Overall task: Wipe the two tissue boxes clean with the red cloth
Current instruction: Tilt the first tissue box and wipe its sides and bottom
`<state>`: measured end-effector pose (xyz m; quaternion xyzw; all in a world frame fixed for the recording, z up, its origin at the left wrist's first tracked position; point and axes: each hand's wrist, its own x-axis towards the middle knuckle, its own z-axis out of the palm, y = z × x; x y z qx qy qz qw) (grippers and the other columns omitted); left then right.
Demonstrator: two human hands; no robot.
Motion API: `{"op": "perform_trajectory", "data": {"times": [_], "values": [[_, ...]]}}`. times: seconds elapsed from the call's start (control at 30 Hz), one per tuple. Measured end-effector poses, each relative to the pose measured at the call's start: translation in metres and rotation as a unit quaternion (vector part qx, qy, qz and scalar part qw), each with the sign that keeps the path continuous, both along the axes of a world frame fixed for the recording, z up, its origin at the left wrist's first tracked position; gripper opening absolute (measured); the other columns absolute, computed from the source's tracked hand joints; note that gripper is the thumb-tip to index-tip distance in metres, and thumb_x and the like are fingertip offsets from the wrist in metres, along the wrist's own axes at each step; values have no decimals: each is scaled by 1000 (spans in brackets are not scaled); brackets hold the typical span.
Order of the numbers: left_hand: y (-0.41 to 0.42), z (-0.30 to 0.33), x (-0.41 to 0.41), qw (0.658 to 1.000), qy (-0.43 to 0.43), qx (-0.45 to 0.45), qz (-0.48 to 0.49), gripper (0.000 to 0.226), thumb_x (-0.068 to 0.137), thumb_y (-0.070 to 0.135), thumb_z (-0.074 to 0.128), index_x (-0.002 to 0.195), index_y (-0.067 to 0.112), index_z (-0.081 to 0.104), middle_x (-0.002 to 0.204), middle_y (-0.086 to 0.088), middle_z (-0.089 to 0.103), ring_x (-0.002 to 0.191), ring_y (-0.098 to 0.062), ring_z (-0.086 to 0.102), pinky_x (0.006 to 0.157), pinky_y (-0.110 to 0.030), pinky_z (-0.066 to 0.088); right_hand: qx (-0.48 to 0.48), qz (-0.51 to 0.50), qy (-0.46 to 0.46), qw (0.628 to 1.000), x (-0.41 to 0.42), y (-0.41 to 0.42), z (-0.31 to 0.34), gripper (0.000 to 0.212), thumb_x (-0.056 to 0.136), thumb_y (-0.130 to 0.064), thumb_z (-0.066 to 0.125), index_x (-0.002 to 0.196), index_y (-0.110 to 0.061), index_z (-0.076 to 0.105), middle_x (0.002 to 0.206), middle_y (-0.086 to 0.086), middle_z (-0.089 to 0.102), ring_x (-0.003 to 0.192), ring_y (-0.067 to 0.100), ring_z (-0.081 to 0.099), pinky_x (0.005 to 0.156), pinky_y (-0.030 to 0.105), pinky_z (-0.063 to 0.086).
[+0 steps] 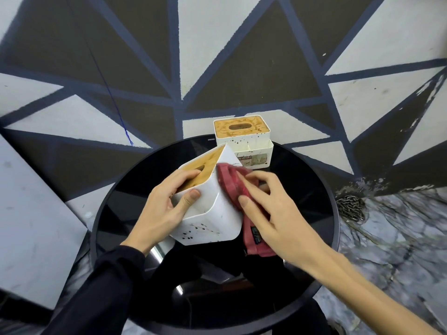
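A white tissue box (pixel 212 213) with a wooden lid is tilted above the round black table (pixel 312 189). My left hand (pixel 167 204) grips it, fingers over the lid and thumb on its side. Dark spots dot the box's lower face. The red cloth (pixel 232 184) lies against the box's right side, and my right hand (pixel 271 204) presses it there with fingers spread. A second white tissue box (pixel 244 141), also wooden-lidded and speckled with dark spots, stands upright at the table's far edge.
The table's glossy top reflects my dark clothing. A painted wall with grey, brown and blue triangles rises behind it. A metal chain (pixel 350 206) lies on the marbled floor to the right. A grey slab (pixel 29 213) stands at the left.
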<state>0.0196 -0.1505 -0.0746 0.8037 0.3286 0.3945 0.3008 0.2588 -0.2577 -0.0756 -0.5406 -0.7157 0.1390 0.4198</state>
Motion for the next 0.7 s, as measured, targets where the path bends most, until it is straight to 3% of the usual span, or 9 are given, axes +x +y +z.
{"op": "perform_trajectory", "data": {"times": [0.17,0.37,0.57,0.7], "values": [[3,-1,2,1000,0,11,-4,59,99,66,55,131,19,69,121,13,69,117,-16,65,97,-21,46,-9,8,-94,996,16,-13,-16,54,107,-51,38,157,-33,42,148,-14,30,127,6,42,99,22,46],[5,-6,0,1000,-19,-2,10,66,96,72,56,134,19,69,129,9,71,124,-19,66,102,-34,50,-19,-36,5,999,19,26,-7,45,108,-37,48,151,-24,54,139,-7,42,121,-4,45,100,3,31],[1,-4,-3,998,-58,-25,20,67,96,74,54,133,20,68,123,1,70,119,-24,66,100,-35,52,-11,-31,40,999,2,41,6,47,108,-45,45,151,-31,53,141,-12,41,133,7,43,113,19,36],[1,-5,-6,998,-57,-23,20,63,100,70,51,137,21,67,121,-4,69,114,-26,66,97,-48,53,16,-3,5,1000,-15,21,5,53,106,-48,43,155,-28,48,144,-12,35,132,9,41,111,16,36]]}}
